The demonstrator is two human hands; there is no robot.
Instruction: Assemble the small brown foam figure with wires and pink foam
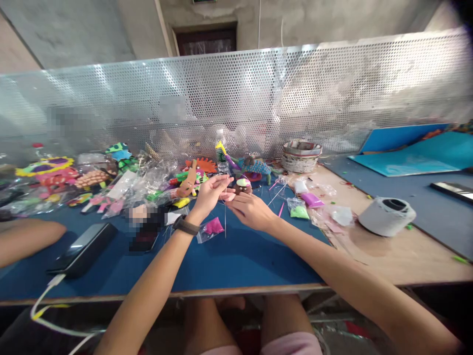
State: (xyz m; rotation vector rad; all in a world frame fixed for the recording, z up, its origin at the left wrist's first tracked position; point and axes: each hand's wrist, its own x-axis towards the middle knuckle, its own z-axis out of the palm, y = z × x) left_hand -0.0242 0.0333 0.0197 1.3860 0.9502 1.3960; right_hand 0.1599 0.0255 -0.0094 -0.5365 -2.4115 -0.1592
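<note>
Over the blue mat (236,268), my two hands meet at the fingertips. My left hand (210,194), with a dark watch on its wrist, pinches a thin pale wire or stick (225,224) that hangs straight down. Against it, my right hand (253,211) has its fingers closed; whatever lies between them is too small to make out. Just behind the right hand is a small brown figure (243,187) with eyes and a pink-and-green top, partly hidden by the fingers. A bag of pink clay (213,226) lies below the left hand.
Colourful clay figures and clear wrappers (151,175) crowd the left and back. A bottle (220,155) and a woven basket (301,157) stand behind. Right are bags of clay (312,199) and a white roll (387,216). A phone (83,249) and another person's arm (29,239) are left.
</note>
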